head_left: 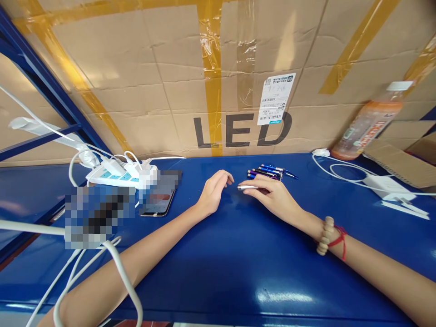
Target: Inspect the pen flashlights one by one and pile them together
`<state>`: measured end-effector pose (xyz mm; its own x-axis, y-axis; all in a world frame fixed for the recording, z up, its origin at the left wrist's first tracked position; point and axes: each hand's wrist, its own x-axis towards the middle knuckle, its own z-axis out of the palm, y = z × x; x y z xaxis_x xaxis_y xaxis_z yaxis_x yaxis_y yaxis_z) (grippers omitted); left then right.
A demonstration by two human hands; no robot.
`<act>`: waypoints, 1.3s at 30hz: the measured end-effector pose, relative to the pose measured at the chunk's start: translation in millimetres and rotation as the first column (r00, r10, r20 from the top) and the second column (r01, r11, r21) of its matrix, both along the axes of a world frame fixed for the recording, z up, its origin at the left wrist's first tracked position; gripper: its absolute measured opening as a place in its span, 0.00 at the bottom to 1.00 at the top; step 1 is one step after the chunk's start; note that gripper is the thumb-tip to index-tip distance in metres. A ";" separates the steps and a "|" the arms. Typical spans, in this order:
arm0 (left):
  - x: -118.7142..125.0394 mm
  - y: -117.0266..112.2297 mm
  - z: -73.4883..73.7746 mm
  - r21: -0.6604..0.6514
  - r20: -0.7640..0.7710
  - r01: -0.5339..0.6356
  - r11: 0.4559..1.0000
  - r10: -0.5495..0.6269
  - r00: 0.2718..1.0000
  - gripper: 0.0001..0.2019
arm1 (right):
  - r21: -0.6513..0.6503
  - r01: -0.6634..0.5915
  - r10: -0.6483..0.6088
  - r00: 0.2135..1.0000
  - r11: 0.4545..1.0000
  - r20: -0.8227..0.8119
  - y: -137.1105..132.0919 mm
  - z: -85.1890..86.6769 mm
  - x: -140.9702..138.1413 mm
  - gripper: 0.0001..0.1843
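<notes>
My right hand (272,196) rests on the blue table (238,254), its fingers closed round a small silver pen-like piece (248,187) that points left. My left hand (215,190) lies just left of it, fingers loosely curled and apart, holding nothing, its fingertips a short gap from the silver tip. Right behind my right hand lies a small bundle of several blue and purple pens (269,171). A bead bracelet and red string (331,235) circle my right wrist.
A white power strip (119,175) with plugs and cables sits at the left, a phone (160,200) beside it. A cardboard wall marked LED (238,91) stands behind. At the right are an orange drink bottle (369,122), a white charger (384,185) and a cardboard box (402,159).
</notes>
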<state>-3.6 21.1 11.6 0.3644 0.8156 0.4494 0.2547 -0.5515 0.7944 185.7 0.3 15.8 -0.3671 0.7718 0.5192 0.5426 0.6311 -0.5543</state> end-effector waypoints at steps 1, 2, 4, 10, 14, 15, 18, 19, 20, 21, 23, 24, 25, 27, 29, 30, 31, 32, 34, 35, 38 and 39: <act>0.1 -0.3 0.3 0.013 -0.006 -0.008 1.000 0.008 1.000 0.16 | 0.010 0.009 -0.009 1.000 1.000 0.001 0.1 0.0 0.1 0.15; 0.2 -0.6 0.6 0.026 -0.014 -0.014 1.000 0.014 1.000 0.16 | 0.017 0.015 -0.015 1.000 1.000 0.003 0.1 0.0 0.1 0.15; 0.4 -1.5 1.1 0.041 -0.035 -0.017 0.999 0.018 0.999 0.16 | 0.021 0.010 -0.010 1.000 1.000 0.007 0.1 -0.3 0.1 0.16; 0.4 -3.6 2.3 0.073 -0.096 0.005 0.997 0.002 0.995 0.17 | 0.020 -0.003 0.003 1.000 1.000 0.019 -0.6 -0.4 -0.1 0.17; 0.3 -3.6 2.4 0.077 -0.106 0.002 0.997 0.006 0.994 0.18 | 0.015 0.000 -0.001 0.999 1.000 0.044 -0.4 -0.3 0.4 0.17; 0.2 -3.6 2.2 0.080 -0.108 0.002 0.997 0.006 0.994 0.18 | 0.016 -0.001 0.000 0.999 1.000 0.048 -0.3 -0.5 0.5 0.17; -0.2 -3.7 1.6 0.092 -0.111 0.010 0.996 0.000 0.994 0.18 | 0.026 -0.002 0.001 0.999 1.000 0.048 0.0 -1.2 0.7 0.17; -0.2 -3.6 1.3 0.095 -0.112 0.014 0.995 -0.003 0.994 0.18 | 0.030 -0.002 0.001 0.999 1.000 0.047 0.0 -1.4 0.7 0.17; -0.3 -3.6 1.1 0.097 -0.113 0.017 0.995 -0.006 0.994 0.18 | 0.032 -0.001 0.000 0.999 0.999 0.047 0.0 -1.5 0.7 0.17; -0.3 -3.5 0.9 0.099 -0.112 0.020 0.995 -0.009 0.994 0.18 | 0.033 -0.001 -0.001 0.999 0.999 0.048 -0.1 -1.6 0.7 0.16; -0.3 -3.4 0.6 0.102 -0.111 0.025 0.994 -0.014 0.994 0.17 | 0.033 -0.002 0.001 0.999 0.999 0.051 -0.3 -1.4 0.8 0.15; -0.3 -3.3 0.6 0.104 -0.109 0.027 0.994 -0.016 0.994 0.17 | 0.033 -0.004 0.002 0.999 0.999 0.054 -0.4 -1.3 0.8 0.15; -0.3 -3.4 0.7 0.107 -0.108 0.030 0.994 -0.018 0.994 0.17 | 0.032 -0.006 0.004 0.998 0.999 0.057 -0.5 -1.1 0.8 0.15; -0.4 -3.6 0.9 0.112 -0.113 0.034 0.993 -0.021 0.993 0.17 | 0.033 -0.007 0.004 0.998 0.999 0.062 -0.8 -0.6 0.7 0.16; -0.6 -3.9 1.3 0.114 -0.126 0.034 0.993 -0.020 0.992 0.18 | 0.033 -0.003 0.000 0.998 0.999 0.070 -1.0 -0.3 0.6 0.16; -0.7 -4.1 1.4 0.112 -0.132 0.033 0.993 -0.018 0.991 0.18 | 0.033 0.001 -0.003 0.997 0.999 0.073 -1.2 -0.2 0.6 0.16; -0.8 -4.3 1.6 0.110 -0.136 0.031 0.993 -0.016 0.991 0.18 | 0.032 0.005 -0.007 0.997 0.999 0.077 -1.3 -0.2 0.6 0.16; -0.9 -4.5 1.7 0.107 -0.139 0.032 0.994 -0.016 0.990 0.18 | 0.030 0.009 -0.011 0.997 1.000 0.080 -1.5 -0.2 0.7 0.16; -0.9 -4.7 2.0 0.107 -0.136 0.035 0.994 -0.020 0.990 0.18 | 0.023 0.014 -0.016 0.996 1.000 0.084 -1.7 -0.5 0.9 0.15; -0.8 -4.7 2.0 0.107 -0.133 0.037 0.994 -0.023 0.991 0.18 | 0.019 0.016 -0.018 0.996 1.000 0.086 -1.7 -0.9 1.0 0.15; -0.3 -4.4 1.6 0.100 -0.122 0.030 0.995 -0.017 0.992 0.17 | 0.013 0.020 -0.021 0.996 1.000 0.092 -1.2 -2.3 1.5 0.15; -0.2 -4.2 1.2 0.094 -0.116 0.023 0.995 -0.012 0.993 0.17 | 0.015 0.021 -0.022 0.995 1.000 0.094 -0.9 -2.8 1.6 0.15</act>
